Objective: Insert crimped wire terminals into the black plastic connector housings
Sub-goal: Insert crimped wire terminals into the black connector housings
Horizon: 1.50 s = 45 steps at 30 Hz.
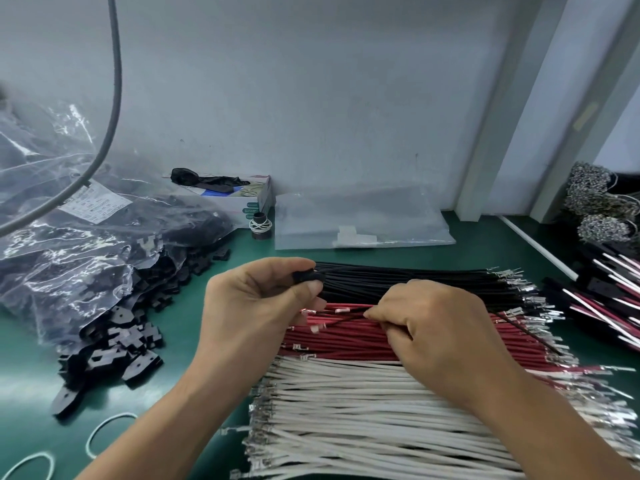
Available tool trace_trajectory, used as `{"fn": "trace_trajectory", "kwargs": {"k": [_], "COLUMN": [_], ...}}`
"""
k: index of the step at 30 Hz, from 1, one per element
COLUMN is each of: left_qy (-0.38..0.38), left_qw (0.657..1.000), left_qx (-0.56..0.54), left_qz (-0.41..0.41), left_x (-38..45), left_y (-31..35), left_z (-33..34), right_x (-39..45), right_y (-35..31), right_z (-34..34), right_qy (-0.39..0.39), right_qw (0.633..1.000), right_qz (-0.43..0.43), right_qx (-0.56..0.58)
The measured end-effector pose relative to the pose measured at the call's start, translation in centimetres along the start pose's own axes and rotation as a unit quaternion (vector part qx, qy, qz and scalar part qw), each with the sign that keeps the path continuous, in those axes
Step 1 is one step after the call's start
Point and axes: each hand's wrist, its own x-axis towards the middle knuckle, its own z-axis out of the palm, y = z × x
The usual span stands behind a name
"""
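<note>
Left of the middle of the frame, the left hand [256, 306] pinches a small black housing [309, 276] in its grip. It could twist if held loosely. Just right, the right hand [433, 327] pinches a thin wire [343, 315] over the red wires [346, 341]; its metal tip could bend or miss the hole.

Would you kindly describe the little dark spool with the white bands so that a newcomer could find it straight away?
Start at the white cardboard box against the back wall, between the bag of black housings and the flat clear plastic bag. The spool stands upright on the green mat just in front of the box's right corner. It alone is a small dark cylinder wrapped with white rubber bands.
</note>
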Motion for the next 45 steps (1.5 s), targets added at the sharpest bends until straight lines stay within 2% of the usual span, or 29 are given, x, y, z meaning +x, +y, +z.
{"fn": "trace_trajectory", "kwargs": {"k": [8, 15, 23, 28, 33, 36, 40, 45], "left_qy": [0.007, 0.006, 0.005, -0.007, -0.028, -0.011, 0.000, 0.023], "left_qw": [1.000, 1.000, 1.000, 0.995, 0.981, 0.985, 0.989, 0.992], "left_qx": [-0.002, -0.011, -0.014, -0.096, -0.183, -0.163, -0.140, -0.120], "left_qz": [-0.011, 0.007, 0.016, -0.014, -0.059, -0.048, -0.037, -0.040], "left_x": [0.0, 0.1, 0.3, 0.4, 0.0, 0.1, 0.2, 0.6], "left_y": [0.0, 0.6, 0.9, 1.0, 0.8, 1.0, 0.9, 1.1], "left_z": [0.0, -0.2, -0.3, 0.0, 0.8, 0.7, 0.5, 0.1], "right_x": [0.3, 0.4, 0.6, 0.8, 1.1, 1.6, 1.9, 1.6], "right_y": [-0.3, 0.2, -0.3, -0.4, -1.5, -1.7, -1.6, -0.6], "right_z": [0.9, -0.1, -0.1, 0.4, 0.7, 1.1, 2.1, 0.6], "right_qy": [-0.022, 0.017, 0.005, 0.014, 0.056, 0.079, 0.070, 0.043], "right_qw": [0.999, 0.993, 0.997, 0.991, 0.996, 0.997, 0.996, 0.996], "right_qz": [0.014, 0.030, 0.024, 0.024, 0.008, -0.008, 0.008, 0.033], "right_qx": [0.022, 0.112, 0.080, 0.134, 0.062, -0.008, -0.060, 0.072]}}
